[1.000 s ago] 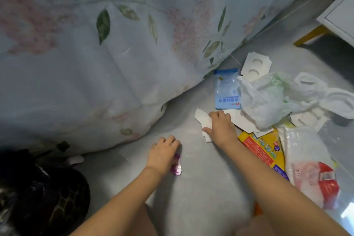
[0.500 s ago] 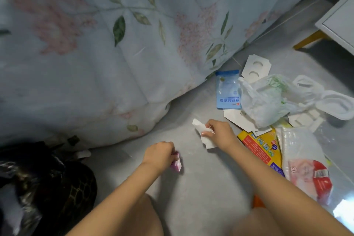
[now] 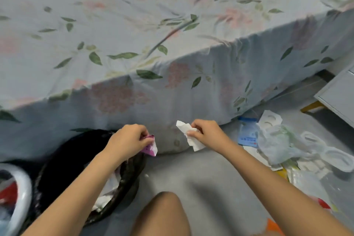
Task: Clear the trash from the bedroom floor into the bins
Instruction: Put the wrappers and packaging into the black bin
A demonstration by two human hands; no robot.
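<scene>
My left hand (image 3: 128, 140) is shut on a small purple wrapper (image 3: 151, 148), held in the air over the far rim of a bin lined with a black bag (image 3: 126, 176) at the lower left. My right hand (image 3: 206, 132) is shut on a crumpled white paper scrap (image 3: 188, 136), lifted off the grey floor, to the right of the bin. White trash shows inside the black-lined bin. A second bin with a white liner (image 3: 23, 193) sits at the far left edge.
A bed with a floral sheet (image 3: 172, 48) fills the space ahead. Trash lies on the floor at right: a blue packet (image 3: 247, 134), a clear plastic bag (image 3: 277, 143), white card pieces (image 3: 270, 119), a yellow box. A grey cabinet (image 3: 339, 97) stands far right. My knee (image 3: 162, 214) is below.
Both hands have risen off the floor with their pieces and moved left toward the black-lined bin. The view has tilted up, showing the bed top and both bins.
</scene>
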